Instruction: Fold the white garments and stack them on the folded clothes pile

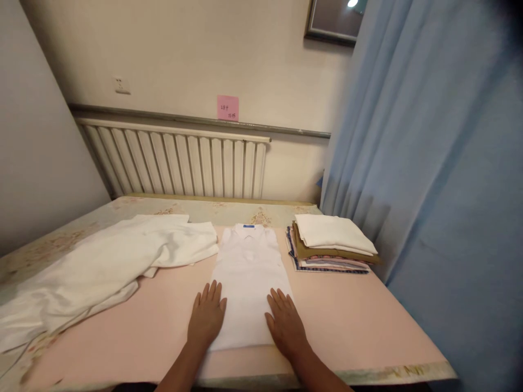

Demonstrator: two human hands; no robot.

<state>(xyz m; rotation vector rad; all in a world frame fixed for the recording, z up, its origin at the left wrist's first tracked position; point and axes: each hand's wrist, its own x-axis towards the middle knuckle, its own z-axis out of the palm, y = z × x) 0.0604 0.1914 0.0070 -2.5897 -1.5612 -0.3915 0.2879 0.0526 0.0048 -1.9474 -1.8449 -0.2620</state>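
Observation:
A white collared shirt (249, 283) lies flat in a long folded rectangle on the pink cloth (122, 343), its collar and blue neck label facing the far side. My left hand (207, 313) rests palm down along the shirt's left edge, fingers stretched out. On the opposite edge, my right hand (284, 321) is laid flat with its fingers slightly spread. Neither hand grips anything. Loose white garments (102, 261) are spread out to the left of the shirt.
A stack of folded clothes (330, 247), white on top with brown and patterned layers beneath, sits at the right. The blue curtain (408, 163) hangs along the right side. Behind the table are a radiator (180, 158) and a wall with a pink note (227, 108).

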